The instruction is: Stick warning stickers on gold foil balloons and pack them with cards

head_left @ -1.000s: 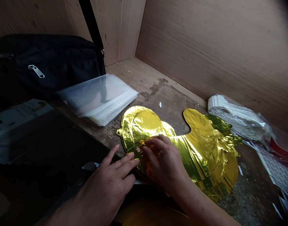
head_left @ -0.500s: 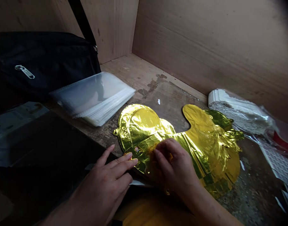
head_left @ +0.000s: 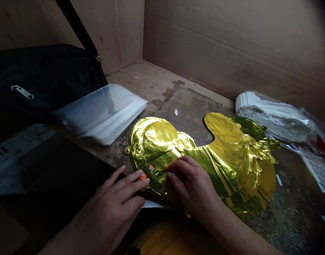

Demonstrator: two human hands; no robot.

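A flat gold foil balloon [head_left: 220, 156], shiny and wrinkled with rounded lobes, lies on the worn wooden surface. My left hand [head_left: 114, 202] rests at its near left edge, fingers stretched out and a little apart. A small round orange bead [head_left: 143, 176] shows between two of its fingertips, by the foil rim. My right hand [head_left: 192, 186] is over the near middle of the balloon, its fingers curled and the thumb and index fingertips close together at the foil. Exactly what that fingertip grip takes in is partly hidden.
A stack of clear plastic sleeves [head_left: 111, 117] lies at back left beside a black bag [head_left: 45, 78]. On the right is a plastic-wrapped bundle of white strips [head_left: 273, 113], with a patterned sheet [head_left: 317, 170] near it. Wooden panels [head_left: 231, 46] rise behind.
My view has shifted slightly. My right fingertips have moved slightly left along the foil, and the orange bead now shows more plainly between my left fingertips.
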